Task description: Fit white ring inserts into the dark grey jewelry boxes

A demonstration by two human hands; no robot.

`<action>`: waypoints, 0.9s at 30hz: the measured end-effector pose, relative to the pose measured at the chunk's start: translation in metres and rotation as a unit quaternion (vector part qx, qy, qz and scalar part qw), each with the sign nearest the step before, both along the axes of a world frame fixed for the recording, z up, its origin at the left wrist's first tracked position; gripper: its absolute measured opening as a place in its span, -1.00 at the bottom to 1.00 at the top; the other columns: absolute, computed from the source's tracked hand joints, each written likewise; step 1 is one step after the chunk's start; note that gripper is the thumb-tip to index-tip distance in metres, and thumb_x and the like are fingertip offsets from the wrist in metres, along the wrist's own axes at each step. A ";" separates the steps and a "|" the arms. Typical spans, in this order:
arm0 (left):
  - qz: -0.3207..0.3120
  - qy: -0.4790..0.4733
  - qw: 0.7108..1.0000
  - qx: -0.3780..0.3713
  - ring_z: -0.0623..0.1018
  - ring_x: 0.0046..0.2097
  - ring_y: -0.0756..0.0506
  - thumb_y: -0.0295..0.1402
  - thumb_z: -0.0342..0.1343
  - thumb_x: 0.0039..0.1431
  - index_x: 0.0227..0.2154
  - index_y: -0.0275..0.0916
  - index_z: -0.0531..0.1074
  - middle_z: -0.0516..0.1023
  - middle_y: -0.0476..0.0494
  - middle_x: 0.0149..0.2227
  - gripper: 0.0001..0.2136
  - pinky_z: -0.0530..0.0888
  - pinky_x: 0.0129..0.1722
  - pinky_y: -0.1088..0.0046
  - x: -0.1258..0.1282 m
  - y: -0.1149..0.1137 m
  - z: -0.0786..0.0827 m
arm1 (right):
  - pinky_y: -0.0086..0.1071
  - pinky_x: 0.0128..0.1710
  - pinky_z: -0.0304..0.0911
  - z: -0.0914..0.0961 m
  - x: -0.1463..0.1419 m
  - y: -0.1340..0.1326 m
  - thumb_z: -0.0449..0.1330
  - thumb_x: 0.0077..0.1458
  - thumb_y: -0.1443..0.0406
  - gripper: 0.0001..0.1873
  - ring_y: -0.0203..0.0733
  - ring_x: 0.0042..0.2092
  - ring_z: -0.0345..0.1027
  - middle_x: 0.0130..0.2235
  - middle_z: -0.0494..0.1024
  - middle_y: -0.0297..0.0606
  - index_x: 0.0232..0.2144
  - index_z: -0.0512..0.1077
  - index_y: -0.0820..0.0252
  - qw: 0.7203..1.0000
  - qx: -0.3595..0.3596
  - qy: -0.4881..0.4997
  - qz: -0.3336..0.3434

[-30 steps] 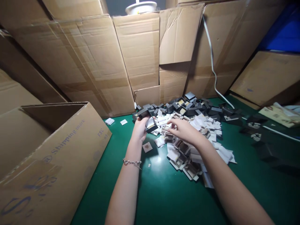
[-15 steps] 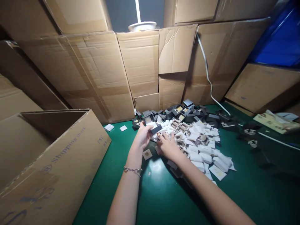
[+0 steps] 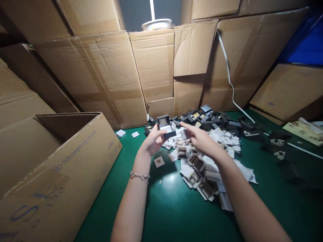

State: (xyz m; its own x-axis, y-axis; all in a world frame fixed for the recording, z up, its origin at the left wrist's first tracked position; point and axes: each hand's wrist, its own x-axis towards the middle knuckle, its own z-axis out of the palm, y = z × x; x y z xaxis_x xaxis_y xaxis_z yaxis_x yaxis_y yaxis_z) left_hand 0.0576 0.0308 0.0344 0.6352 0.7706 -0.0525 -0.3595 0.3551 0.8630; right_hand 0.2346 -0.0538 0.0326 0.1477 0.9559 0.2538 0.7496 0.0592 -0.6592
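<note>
The left hand (image 3: pixel 152 142) grips a small dark box (image 3: pixel 164 125) just ahead of it, with the lid standing up and a white insert showing inside. The box hides part of the fingers, so their exact hold is hard to make out. The right hand (image 3: pixel 200 139) is open, its fingers stretched toward the box and ending just beside a white card (image 3: pixel 184 134); I cannot tell whether they touch it. Below the right hand lies a heap of white and brown inserts (image 3: pixel 199 169), and ahead of both hands is a heap of dark boxes (image 3: pixel 209 122), its lower items partly buried. A lone square card (image 3: pixel 158 162) sits on the green mat (image 3: pixel 171 215) below the left hand. A chain bracelet (image 3: pixel 139 176) circles the left wrist. Further right of the right hand, dark objects (image 3: pixel 277 144) are too shadowed to identify.
</note>
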 end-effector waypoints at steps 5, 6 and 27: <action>-0.116 0.012 0.993 0.010 0.54 -0.12 -0.02 -0.41 0.30 -0.15 0.05 -0.18 0.25 0.42 -0.22 0.06 -0.38 0.49 -0.26 0.62 0.011 -0.013 -0.003 | -0.40 -0.45 0.27 0.018 0.014 -0.012 0.28 -0.17 0.20 -0.47 -0.29 -0.43 0.29 -0.34 0.41 -0.23 -0.13 0.29 0.30 0.943 0.083 0.315 -0.060; -0.129 0.012 0.992 0.010 0.54 -0.15 -0.01 -0.39 0.32 -0.15 0.05 -0.19 0.25 0.42 -0.23 0.05 -0.37 0.48 -0.28 0.62 0.014 -0.016 -0.004 | -0.43 -0.46 0.26 0.020 0.012 -0.013 0.32 -0.24 0.19 -0.51 -0.31 -0.44 0.29 -0.37 0.42 -0.25 -0.25 0.32 0.31 0.932 0.089 0.348 -0.053; -0.154 0.091 0.983 0.037 0.50 -0.17 0.03 -0.47 0.33 -0.14 0.11 -0.03 0.15 0.42 -0.14 -0.05 -0.27 0.44 -0.08 0.47 0.027 -0.031 -0.009 | -0.39 -0.42 0.23 -0.006 -0.003 0.011 0.23 -0.31 0.17 -0.54 -0.28 -0.40 0.29 -0.29 0.46 -0.27 -0.28 0.39 0.26 0.944 0.075 0.296 -0.129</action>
